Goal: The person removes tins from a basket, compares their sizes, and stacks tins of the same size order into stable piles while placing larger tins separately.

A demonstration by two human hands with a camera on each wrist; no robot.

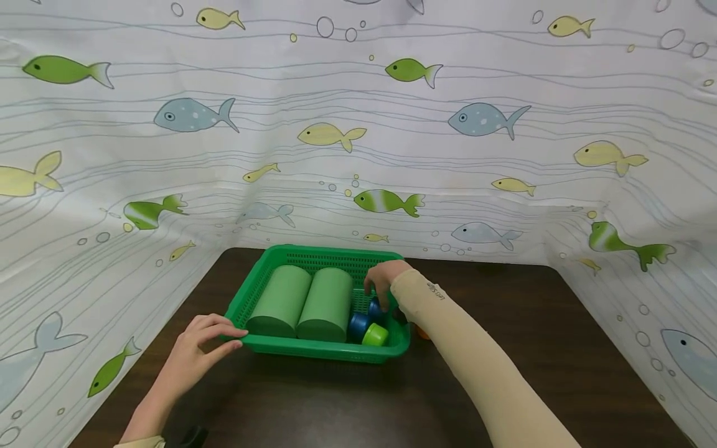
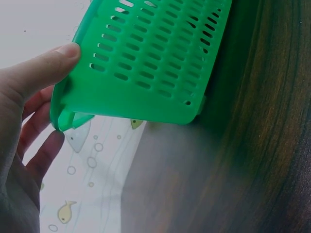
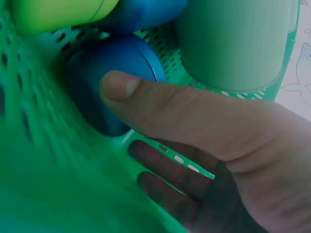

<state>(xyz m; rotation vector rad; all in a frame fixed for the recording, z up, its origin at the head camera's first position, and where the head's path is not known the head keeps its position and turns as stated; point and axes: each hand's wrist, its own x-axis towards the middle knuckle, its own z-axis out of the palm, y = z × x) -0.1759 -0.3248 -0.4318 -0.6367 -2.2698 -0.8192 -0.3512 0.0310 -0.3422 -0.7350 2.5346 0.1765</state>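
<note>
A green plastic basket stands on the dark table. My left hand pinches its near left corner, thumb on the rim and fingers beneath it. Inside the basket, on the right, are two small blue rounded cylinders and a lime-green one. My right hand reaches down into that side. Its thumb overlaps one blue cylinder, while the other fingers extend loosely below it. The second blue cylinder lies beside the lime-green one.
Two large pale green cylinders lie side by side in the basket's left part. An orange object is partly hidden behind the right forearm on the table. A white fish-print sheet surrounds the table at the back and sides.
</note>
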